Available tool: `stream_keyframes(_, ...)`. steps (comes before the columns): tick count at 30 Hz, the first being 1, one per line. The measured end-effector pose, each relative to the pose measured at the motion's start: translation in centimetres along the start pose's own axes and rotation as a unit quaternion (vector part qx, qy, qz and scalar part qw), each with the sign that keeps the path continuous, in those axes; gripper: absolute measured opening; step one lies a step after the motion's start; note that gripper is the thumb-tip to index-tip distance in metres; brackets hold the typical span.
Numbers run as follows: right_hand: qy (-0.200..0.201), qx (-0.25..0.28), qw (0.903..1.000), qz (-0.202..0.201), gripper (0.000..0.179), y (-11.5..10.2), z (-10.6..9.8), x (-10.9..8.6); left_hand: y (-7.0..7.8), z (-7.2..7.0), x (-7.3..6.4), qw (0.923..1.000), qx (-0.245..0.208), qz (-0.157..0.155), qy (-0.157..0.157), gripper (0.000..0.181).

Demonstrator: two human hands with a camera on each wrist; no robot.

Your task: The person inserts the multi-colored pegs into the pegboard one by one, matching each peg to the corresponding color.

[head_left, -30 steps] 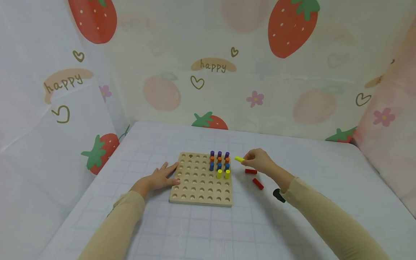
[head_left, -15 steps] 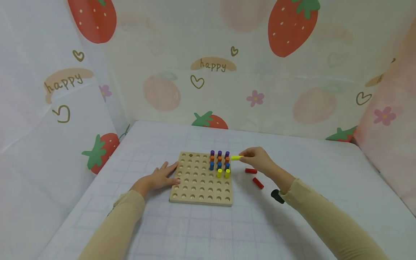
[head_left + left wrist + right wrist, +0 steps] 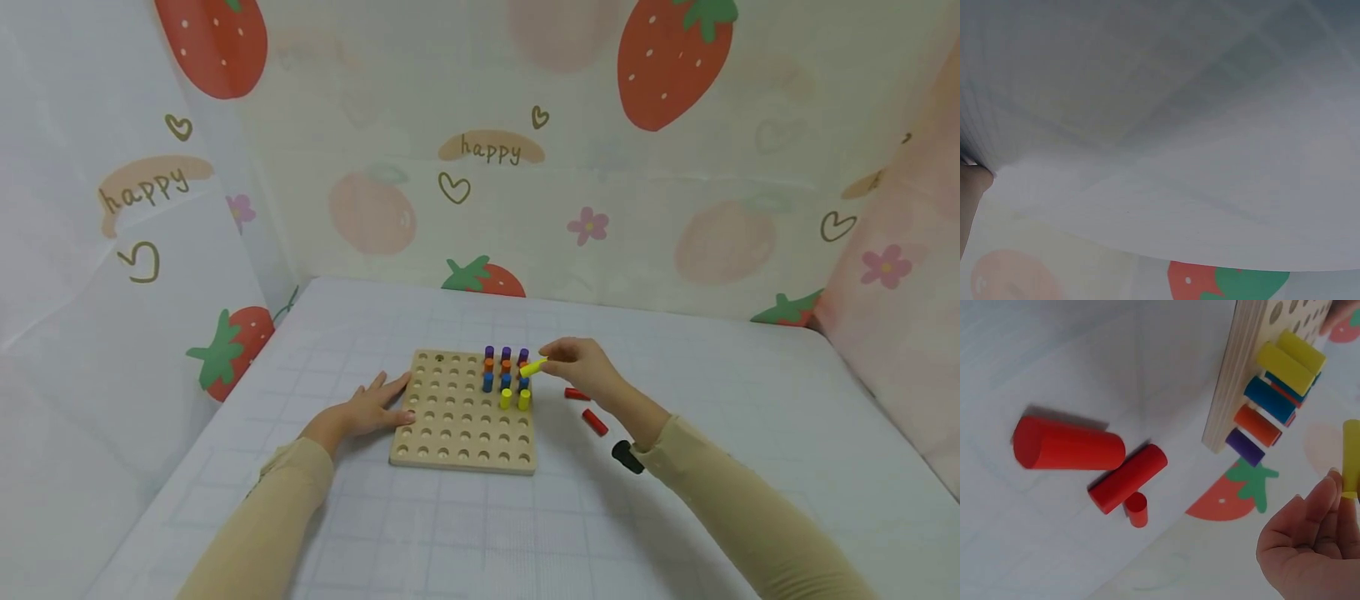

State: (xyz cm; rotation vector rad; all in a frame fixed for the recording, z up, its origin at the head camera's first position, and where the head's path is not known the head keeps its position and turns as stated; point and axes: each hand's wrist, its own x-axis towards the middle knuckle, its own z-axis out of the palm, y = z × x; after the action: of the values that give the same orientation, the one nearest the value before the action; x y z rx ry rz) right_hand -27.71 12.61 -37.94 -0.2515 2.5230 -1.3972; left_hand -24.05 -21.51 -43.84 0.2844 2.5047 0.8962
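A square wooden pegboard [image 3: 480, 468] with rows of holes lies on the table. My left hand [image 3: 365, 410] rests at its left edge, fingers spread, thumb over the rim. Between thumb and fingertips my right hand [image 3: 585, 367] pinches a yellow peg [image 3: 533, 367], tilted above the board's right edge. Purple pegs [image 3: 506, 353], orange pegs [image 3: 506, 367] and blue pegs [image 3: 487, 383] stand in rows of three at the far right corner. Two yellow pegs [image 3: 506, 400] stand in the row in front, the hole to their left bare.
Three loose red pegs [image 3: 1069, 445] lie on the table in the right wrist view, right of the board; the head view shows two. A black piece [image 3: 627, 457] sits at the right cuff. Printed cloth walls surround the white table [image 3: 420, 542].
My right hand has moved left with the yellow peg, from beside the board to above its right edge. The peg's free end now points lower. The left hand stays put.
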Motion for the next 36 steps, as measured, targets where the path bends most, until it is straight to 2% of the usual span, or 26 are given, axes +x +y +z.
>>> stream_keyframes(8,-0.003,-0.006,0.9999,0.010,0.029,-0.2,1.0,0.2,0.0,-0.1,0.1,1.0000,0.000,0.003,0.000,0.088)
stream_keyframes(20,-0.008,-0.003,0.9997,-0.023,0.027,-0.3,2.3,0.5,-0.2,0.0,0.2,1.0000,0.000,0.003,0.003,0.088)
stream_keyframes(30,-0.004,0.010,0.9999,0.007,0.019,-0.4,3.8,1.1,-0.3,-0.2,0.2,1.0000,0.002,0.005,0.002,0.089)
stream_keyframes(36,-0.006,-0.016,0.9999,0.002,0.018,-0.3,4.5,1.4,-0.3,-0.2,0.3,1.0000,0.003,0.003,0.002,0.088)
